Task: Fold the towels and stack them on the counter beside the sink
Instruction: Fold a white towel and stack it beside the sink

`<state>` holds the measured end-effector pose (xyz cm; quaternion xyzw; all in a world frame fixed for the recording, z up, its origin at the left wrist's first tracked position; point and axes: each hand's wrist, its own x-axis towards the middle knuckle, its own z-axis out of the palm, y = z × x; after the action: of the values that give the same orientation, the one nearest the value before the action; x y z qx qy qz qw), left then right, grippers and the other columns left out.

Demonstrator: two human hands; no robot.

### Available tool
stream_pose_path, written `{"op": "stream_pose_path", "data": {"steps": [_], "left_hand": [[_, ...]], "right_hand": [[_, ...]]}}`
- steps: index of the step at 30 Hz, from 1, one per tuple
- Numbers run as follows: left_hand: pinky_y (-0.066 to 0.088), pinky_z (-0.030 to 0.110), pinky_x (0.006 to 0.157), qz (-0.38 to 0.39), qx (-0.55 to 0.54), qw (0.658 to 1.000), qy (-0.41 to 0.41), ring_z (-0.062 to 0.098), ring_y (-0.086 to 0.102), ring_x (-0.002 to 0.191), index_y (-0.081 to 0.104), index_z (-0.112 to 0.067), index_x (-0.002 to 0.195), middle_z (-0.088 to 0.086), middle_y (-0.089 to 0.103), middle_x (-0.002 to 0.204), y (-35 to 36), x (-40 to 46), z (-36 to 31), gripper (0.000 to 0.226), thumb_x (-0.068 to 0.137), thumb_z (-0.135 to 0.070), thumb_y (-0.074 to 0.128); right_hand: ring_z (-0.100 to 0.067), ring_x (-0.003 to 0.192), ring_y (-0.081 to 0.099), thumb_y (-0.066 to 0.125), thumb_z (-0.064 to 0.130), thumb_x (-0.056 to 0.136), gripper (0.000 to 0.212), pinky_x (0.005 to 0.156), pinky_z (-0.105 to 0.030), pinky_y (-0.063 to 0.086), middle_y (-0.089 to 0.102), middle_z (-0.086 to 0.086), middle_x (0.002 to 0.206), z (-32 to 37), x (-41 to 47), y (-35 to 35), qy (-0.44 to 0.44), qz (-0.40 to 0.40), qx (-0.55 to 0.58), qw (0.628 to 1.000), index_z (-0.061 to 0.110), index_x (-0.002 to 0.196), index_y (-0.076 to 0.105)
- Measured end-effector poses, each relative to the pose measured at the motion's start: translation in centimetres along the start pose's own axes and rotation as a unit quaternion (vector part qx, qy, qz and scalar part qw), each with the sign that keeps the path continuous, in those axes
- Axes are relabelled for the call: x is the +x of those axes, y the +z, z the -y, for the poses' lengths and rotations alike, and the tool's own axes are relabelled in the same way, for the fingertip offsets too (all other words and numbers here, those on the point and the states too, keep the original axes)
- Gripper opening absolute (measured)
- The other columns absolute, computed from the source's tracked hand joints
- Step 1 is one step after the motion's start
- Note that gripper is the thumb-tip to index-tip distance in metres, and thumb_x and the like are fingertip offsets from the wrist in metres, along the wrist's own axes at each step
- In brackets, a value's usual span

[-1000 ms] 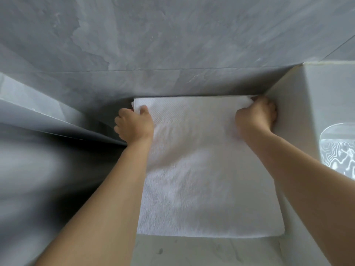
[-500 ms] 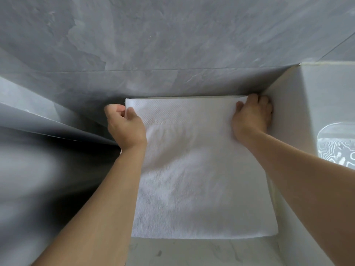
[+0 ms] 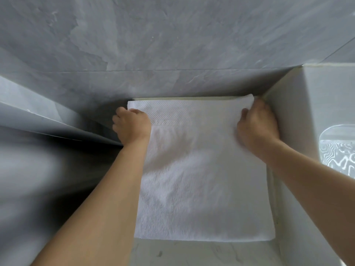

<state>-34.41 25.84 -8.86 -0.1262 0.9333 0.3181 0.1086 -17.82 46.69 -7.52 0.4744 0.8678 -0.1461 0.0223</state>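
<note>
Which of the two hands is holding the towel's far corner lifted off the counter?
The right hand: it pinches the white towel's far right corner, which is raised. The left hand grips the left edge, where the towel lies flat.

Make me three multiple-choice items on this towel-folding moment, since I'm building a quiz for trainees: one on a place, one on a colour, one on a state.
1. Where does the towel lie?
A. On the counter against the grey wall
B. Draped over a rail
C. In a basket

2. What colour is the towel?
A. Blue
B. White
C. Striped red

3. What is the right hand doing?
A. Hanging idle
B. Gripping the towel's far right corner
C. Holding a bottle

Answers:
1 A, its far edge meets the wall.
2 B, plain white cloth.
3 B, its fingers curl round the corner; the left hand holds the far left corner.
</note>
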Motion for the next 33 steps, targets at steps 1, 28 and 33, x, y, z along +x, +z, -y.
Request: {"op": "stream_pose_path", "data": {"steps": [1, 28, 33], "left_hand": [[0.038, 0.044, 0.098, 0.004, 0.047, 0.999, 0.008, 0.038, 0.046, 0.126, 0.046, 0.000, 0.133, 0.020, 0.047, 0.139, 0.0, -0.3, -0.1, 0.038, 0.104, -0.022, 0.035], [0.040, 0.046, 0.077, -0.093, 0.146, 0.940, 0.296, 0.039, 0.055, 0.098, 0.051, -0.006, 0.119, 0.018, 0.055, 0.112, -0.3, -3.2, 0.8, 0.027, 0.097, -0.022, 0.052], [0.031, 0.043, 0.072, -0.032, 0.135, 0.779, 0.612, 0.030, 0.043, 0.081, 0.062, -0.015, 0.090, 0.009, 0.054, 0.097, -2.3, -12.9, 4.1, 0.011, 0.082, -0.009, 0.056]], "right_hand": [[-0.042, 0.117, 0.050, 0.039, 0.017, 0.101, 0.044, 0.090, -0.041, 0.041, 0.046, -0.029, 0.131, 0.0, -0.1, -0.2, -0.050, 0.001, -0.074, 0.996, -0.007, 0.137, 0.031], [-0.009, 0.141, -0.032, 0.027, 0.095, 0.063, 0.104, 0.112, -0.037, -0.024, -0.030, 0.011, 0.157, 0.3, 0.6, 2.2, -0.342, 0.226, -0.104, 0.906, 0.052, 0.143, -0.023], [-0.005, 0.138, -0.033, 0.016, 0.075, 0.088, 0.069, 0.106, -0.032, -0.028, -0.030, 0.013, 0.155, 0.2, 1.3, 3.0, -0.343, 0.222, -0.115, 0.906, 0.054, 0.142, -0.021]]}}
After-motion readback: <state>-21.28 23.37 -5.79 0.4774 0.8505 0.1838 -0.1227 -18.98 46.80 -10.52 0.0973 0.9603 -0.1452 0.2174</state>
